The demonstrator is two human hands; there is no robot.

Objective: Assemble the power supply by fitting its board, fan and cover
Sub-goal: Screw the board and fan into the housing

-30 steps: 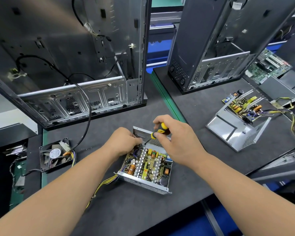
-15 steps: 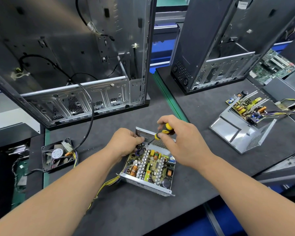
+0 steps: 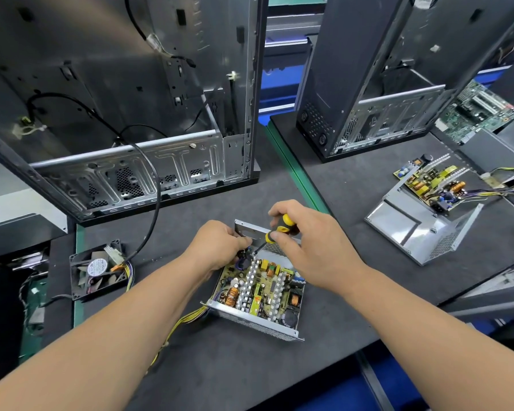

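Head view, frame centre: right hand [image 3: 309,250] grips screwdriver [image 3: 279,229] to fasten board [image 3: 261,289], left hand [image 3: 217,247] curled, steadying its corner

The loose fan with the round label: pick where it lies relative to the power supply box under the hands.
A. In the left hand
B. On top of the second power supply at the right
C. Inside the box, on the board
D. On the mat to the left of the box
D: the fan lies flat on the mat, apart from and left of the open box, whose board is uncovered.
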